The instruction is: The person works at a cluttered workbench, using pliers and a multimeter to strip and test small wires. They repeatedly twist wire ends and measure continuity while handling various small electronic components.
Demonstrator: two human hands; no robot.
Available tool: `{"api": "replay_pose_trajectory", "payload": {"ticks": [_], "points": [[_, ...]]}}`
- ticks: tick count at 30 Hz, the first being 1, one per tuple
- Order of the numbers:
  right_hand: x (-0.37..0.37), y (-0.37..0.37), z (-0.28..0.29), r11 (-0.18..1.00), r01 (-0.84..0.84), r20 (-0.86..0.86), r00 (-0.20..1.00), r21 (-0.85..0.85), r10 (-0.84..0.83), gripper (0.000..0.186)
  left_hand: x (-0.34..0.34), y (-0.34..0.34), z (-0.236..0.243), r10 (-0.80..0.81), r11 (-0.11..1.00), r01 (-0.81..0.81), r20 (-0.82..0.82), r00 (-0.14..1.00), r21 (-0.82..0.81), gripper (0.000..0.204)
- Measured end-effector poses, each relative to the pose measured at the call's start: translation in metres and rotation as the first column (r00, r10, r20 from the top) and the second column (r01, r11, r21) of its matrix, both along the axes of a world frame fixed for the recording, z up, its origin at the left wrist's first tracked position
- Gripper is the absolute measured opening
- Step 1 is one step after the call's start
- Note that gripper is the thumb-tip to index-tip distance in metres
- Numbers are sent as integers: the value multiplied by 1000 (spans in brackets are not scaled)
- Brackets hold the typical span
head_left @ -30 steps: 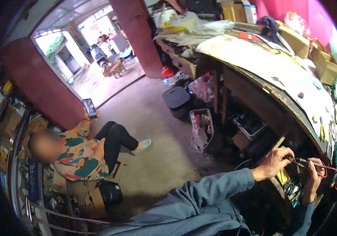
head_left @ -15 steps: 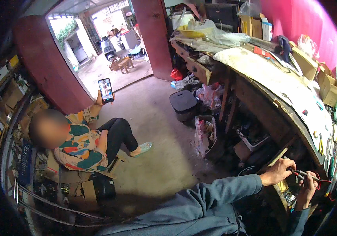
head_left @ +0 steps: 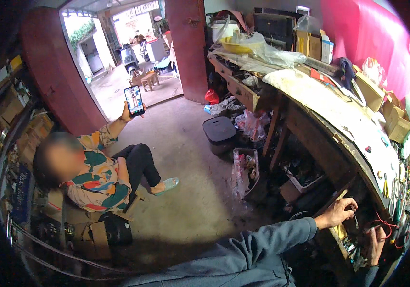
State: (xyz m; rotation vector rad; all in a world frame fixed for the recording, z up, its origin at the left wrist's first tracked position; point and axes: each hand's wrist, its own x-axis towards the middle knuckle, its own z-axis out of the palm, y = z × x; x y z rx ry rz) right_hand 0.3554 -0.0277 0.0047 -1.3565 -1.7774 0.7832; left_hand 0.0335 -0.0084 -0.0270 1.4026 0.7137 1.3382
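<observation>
- While the long workbench (head_left: 327, 107) curves down the right side, boxes and tools crowd its pale top.
- Across the floor, a seated person (head_left: 104, 179) in a patterned shirt holds up a phone (head_left: 134, 101).
- An open wooden drawer (head_left: 337, 241) juts out at the near end, full of small items.
- Above it, the left hand (head_left: 335, 213) is pinched at the fingertips.
- Lower and to its right is the right hand (head_left: 376, 245), fingers bent; in such shadow I cannot tell whether it grips anything.
- Red wire (head_left: 387, 224) loops just beside that hand.
- Between the left fingertips sits a small dark piece (head_left: 353, 207).
</observation>
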Motion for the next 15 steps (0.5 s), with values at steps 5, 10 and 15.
{"api": "replay_pose_trajectory", "payload": {"ticks": [5,10,15], "points": [[40,-10,-4,978,26,930,304,207,-205,18,12,9,-14,70,997,-70,-18,997,-11,30],[42,-38,-3,935,-166,926,272,314,-263,19,13,9,-13,94,995,-95,-139,986,4,23],[-42,-80,111,998,46,999,32,43,-44,37,17,18,-28,85,995,-80,-88,992,60,26]]}}
